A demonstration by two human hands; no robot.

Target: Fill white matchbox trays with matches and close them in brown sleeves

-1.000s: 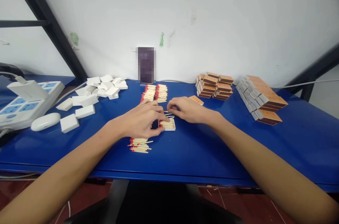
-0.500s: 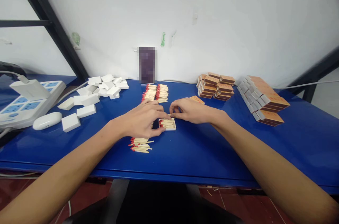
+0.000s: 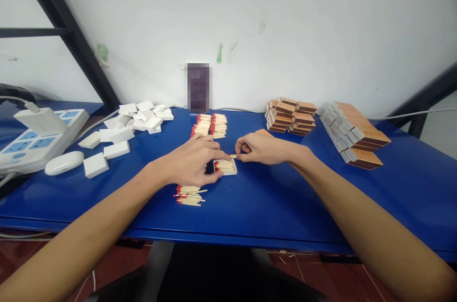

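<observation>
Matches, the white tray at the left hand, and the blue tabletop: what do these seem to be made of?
Matches: probably wood with a matte look, judging by the pale, straight sticks and red heads.
Tray: likely plain white card, given its thin walls.
Tabletop: smooth and glossy, with soft reflections; painted metal or laminate, I cannot tell which.

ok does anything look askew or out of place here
Slightly: in the near match pile on the blue desk, one match juts rightward past its neighbours, so the pile looks uneven. Pale slivers on the red floor also look stray; too small to identify.
</observation>
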